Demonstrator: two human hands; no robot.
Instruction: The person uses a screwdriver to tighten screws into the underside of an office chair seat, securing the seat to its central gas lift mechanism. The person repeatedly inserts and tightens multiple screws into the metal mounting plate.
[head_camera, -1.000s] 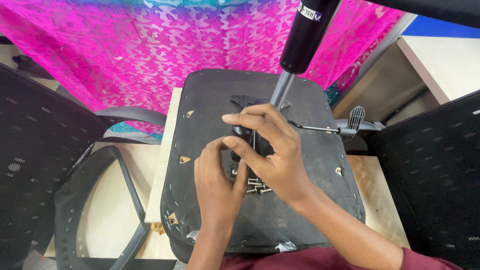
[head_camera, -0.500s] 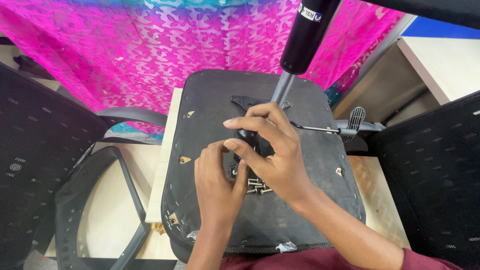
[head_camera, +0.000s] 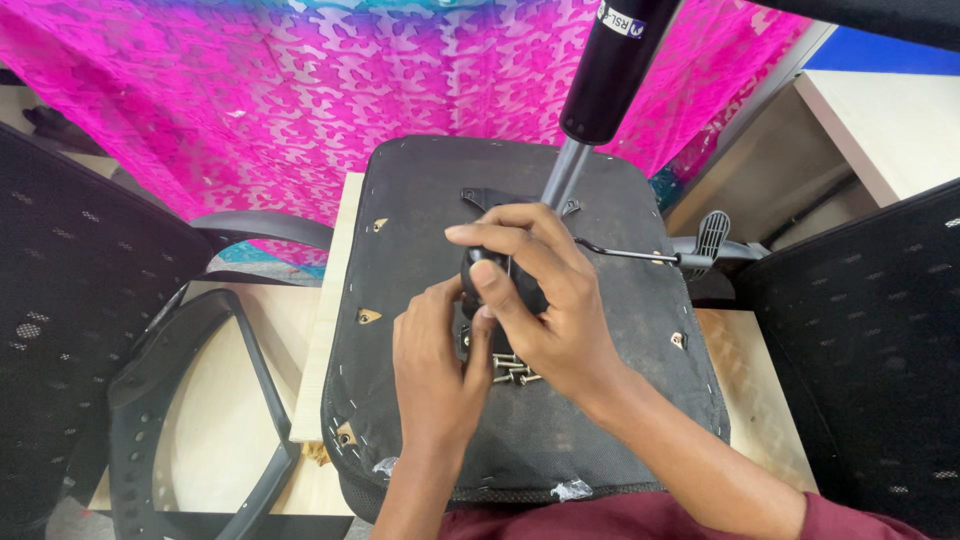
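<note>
An upturned black chair seat (head_camera: 420, 210) lies on a wooden table, its underside facing up. A black gas cylinder (head_camera: 610, 70) rises from the metal mechanism at its middle. My right hand (head_camera: 545, 300) wraps over a round black knob (head_camera: 480, 275) on that mechanism. My left hand (head_camera: 435, 370) sits just below, fingertips touching the knob's lower side. Several loose screws (head_camera: 512, 370) lie on the seat between my hands. A thin lever with a black paddle handle (head_camera: 710, 235) sticks out to the right.
Black armrest frames (head_camera: 200, 400) lie on the table at the left. Mesh chair backs stand at the left (head_camera: 60, 330) and right (head_camera: 860, 330). A pink patterned cloth (head_camera: 300, 90) hangs behind. A pale desk (head_camera: 890, 120) is at the far right.
My hands stay on the knob; the fingers have shifted only slightly. Nothing else has moved.
</note>
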